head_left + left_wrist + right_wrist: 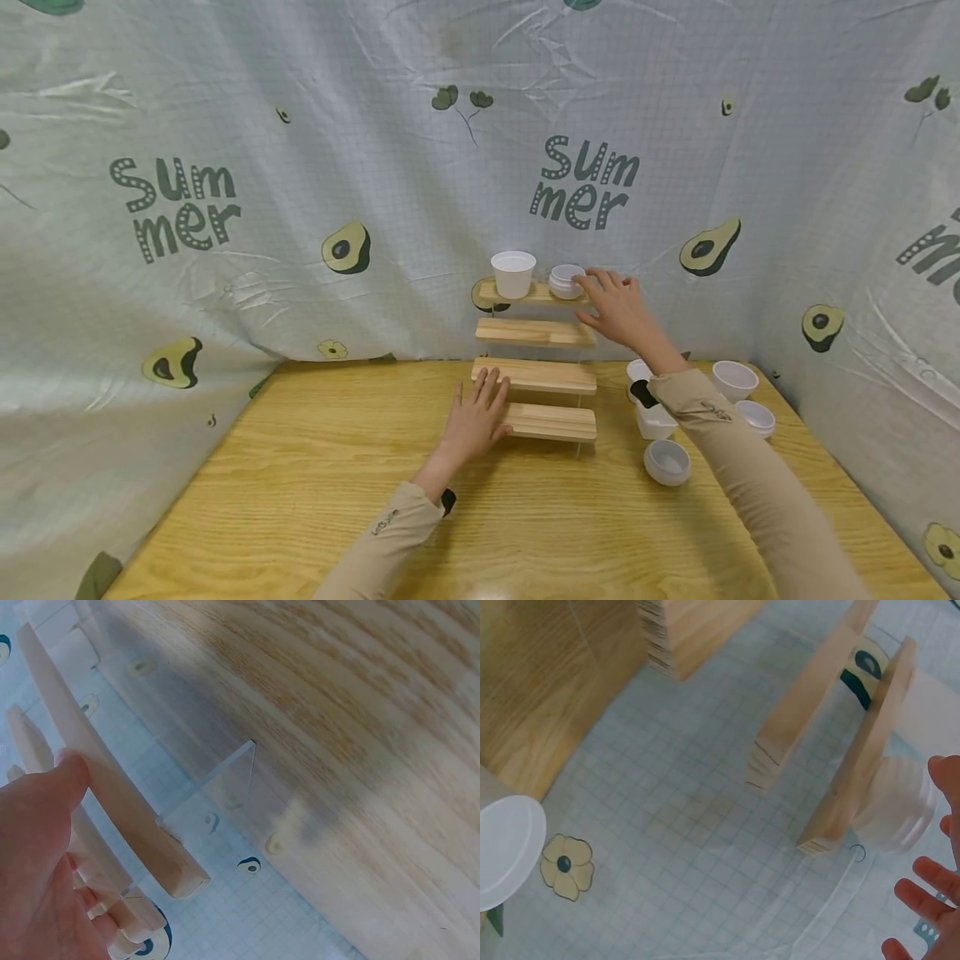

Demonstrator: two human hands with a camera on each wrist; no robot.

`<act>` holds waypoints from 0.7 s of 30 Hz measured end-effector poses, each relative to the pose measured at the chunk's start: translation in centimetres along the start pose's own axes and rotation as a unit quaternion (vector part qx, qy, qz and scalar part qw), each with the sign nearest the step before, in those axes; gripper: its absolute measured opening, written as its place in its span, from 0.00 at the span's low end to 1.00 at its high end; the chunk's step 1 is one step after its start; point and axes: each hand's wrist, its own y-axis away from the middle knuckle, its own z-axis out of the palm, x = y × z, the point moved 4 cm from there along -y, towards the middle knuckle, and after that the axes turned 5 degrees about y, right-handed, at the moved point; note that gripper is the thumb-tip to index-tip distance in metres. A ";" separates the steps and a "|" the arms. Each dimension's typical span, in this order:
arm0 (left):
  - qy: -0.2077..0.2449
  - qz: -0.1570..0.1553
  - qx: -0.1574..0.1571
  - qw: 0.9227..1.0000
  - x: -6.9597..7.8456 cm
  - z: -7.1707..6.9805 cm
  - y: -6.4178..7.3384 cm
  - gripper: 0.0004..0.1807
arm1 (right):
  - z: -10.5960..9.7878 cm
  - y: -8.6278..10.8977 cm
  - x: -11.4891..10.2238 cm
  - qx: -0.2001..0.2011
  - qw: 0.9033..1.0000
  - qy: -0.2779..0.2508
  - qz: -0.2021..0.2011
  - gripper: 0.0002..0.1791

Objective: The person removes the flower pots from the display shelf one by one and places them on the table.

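A tiered wooden shelf (547,421) with clear supports stands on the table. At its left side my left hand (472,421) touches the lower boards with fingers extended; the left wrist view shows the thumb against the lowest board (112,780). On the top tier sit a white tapered pot (513,277) and, to its right, a small rounded white pot (566,282). My right hand (617,310) is beside the rounded pot, fingertips at its right side. In the right wrist view its fingers (922,900) are spread and not wrapped around the pot.
Right of the shelf, several white pots stand on the wooden table (300,483), among them a rounded bowl (667,462), a squarish pot (655,423) and a wider bowl (734,380). The right forearm reaches over this group. A patterned curtain (420,183) hangs behind the shelf.
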 end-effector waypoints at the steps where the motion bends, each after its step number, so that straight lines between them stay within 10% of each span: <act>1: 0.001 0.000 0.002 1.000 0.0 0.0 0.0 0.39 | 0.1 -0.3 0.0 -0.003 1.000 -0.004 0.003 0.29; 21: 0.003 -0.004 -0.002 1.000 0.0 0.2 -0.1 0.39 | 1.6 -3.7 -0.6 -0.058 0.998 0.009 0.025 0.26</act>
